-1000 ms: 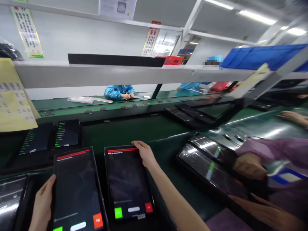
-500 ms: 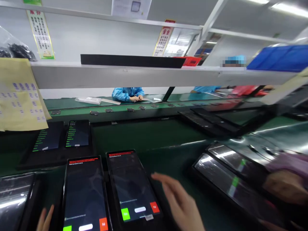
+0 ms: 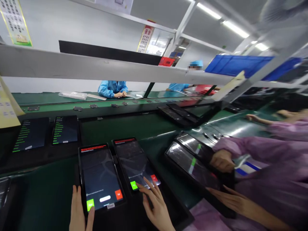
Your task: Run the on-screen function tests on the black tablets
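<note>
Tablets (image 3: 102, 173) (image 3: 128, 157) side by side, both lit

The left tablet and the right tablet lie screen up on a black base (image 3: 174, 208), which rests on the green desk (image 3: 45, 186). Each shows red text along the top, with a green button (image 3: 90, 204) and a red button (image 3: 118, 194) near the bottom.

The left hand (image 3: 78, 210) is spread and grips nothing: its straight fingers lie along the left side of the left tablet, and its thumb sits at the lower edge of the green button. The right hand (image 3: 155, 203) is wide and holds nothing, fingers fanned over the lower part of the right tablet, one fingertip at its green button. Whether either button is pressed, I cannot tell.

Behind, at the left, two more screens (image 3: 31, 133) (image 3: 65, 130) show green lines. At the right, a co-worker in purple sleeves (image 3: 255, 147) has both hands (image 3: 222, 161) (image 3: 235, 203) at dark panels (image 3: 185, 157) with green tabs. Across the desk, a person in blue sleeves (image 3: 108, 89) sits with hands together beyond a row of small parts (image 3: 93, 106)
</note>
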A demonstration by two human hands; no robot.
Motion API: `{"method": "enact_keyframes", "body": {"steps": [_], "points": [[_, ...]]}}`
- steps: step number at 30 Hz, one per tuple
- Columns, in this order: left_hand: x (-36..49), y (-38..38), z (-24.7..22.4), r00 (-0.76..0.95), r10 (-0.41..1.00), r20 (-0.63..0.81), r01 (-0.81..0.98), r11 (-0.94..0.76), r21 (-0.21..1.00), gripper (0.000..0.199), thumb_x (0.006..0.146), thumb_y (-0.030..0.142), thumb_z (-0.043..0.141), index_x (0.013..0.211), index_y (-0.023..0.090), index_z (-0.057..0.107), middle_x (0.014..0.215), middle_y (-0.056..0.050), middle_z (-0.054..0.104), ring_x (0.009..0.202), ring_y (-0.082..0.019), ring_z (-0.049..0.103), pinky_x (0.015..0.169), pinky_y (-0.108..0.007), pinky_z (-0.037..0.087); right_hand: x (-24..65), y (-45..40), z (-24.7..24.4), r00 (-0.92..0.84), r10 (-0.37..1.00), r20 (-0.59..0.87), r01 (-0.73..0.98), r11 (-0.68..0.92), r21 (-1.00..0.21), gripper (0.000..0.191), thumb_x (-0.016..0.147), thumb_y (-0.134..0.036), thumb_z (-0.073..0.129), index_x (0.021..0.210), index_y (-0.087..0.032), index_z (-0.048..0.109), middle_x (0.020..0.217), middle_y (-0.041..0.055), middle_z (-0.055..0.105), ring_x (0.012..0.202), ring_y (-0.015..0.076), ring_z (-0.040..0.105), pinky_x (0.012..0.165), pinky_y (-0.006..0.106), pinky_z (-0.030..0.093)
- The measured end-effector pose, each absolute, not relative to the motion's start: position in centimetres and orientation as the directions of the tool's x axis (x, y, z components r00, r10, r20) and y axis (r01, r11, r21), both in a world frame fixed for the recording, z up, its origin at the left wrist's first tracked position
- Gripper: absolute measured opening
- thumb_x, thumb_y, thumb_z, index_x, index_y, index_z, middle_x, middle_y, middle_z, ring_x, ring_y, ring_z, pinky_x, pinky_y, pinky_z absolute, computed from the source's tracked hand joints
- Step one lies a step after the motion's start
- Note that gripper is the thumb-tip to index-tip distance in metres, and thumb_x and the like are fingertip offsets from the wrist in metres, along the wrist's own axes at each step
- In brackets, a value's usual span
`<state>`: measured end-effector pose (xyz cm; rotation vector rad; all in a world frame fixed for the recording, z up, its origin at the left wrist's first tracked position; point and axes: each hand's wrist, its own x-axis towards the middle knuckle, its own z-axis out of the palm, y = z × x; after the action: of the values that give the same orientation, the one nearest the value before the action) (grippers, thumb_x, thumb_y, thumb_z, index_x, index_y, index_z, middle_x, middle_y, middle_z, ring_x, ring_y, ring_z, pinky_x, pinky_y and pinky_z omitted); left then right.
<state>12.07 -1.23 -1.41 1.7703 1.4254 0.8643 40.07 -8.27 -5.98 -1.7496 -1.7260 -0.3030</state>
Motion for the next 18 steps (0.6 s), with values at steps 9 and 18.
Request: {"method": "enact_keyframes", "body": {"steps": [9,18], "points": [[14.7,-1.8,-2.2,0.276,0.961,0.017,0.408,-0.133,0.903,0.058,0.100,0.047,0.026,0.150,0.030,0.005,0.158,0.000,-0.009,0.145,-0.021,-0.006,0.118,-0.051,0.011,35.1,-6.8,-2.0,-0.131,0.874,0.468,0.907,0.297,-0.300,0.041,0.086,-0.008,0.042,0.125,-0.019,0.047,0.115,0.0095,0.067,0.134,0.0320,0.040,0.104,0.067,0.035],[13.9,-1.4,-3.2,0.342,0.936,-0.077,0.213,0.003,0.977,0.062,0.098,0.051,0.028,0.150,0.023,0.014,0.158,-0.002,-0.004,0.145,-0.018,-0.003,0.120,-0.041,0.006,30.5,-5.0,-1.4,-0.278,0.882,0.380,0.831,0.419,-0.366,0.052,0.080,0.000,0.041,0.128,-0.020,0.046,0.121,0.0084,0.064,0.138,0.0293,0.033,0.109,0.062,0.032]]}}
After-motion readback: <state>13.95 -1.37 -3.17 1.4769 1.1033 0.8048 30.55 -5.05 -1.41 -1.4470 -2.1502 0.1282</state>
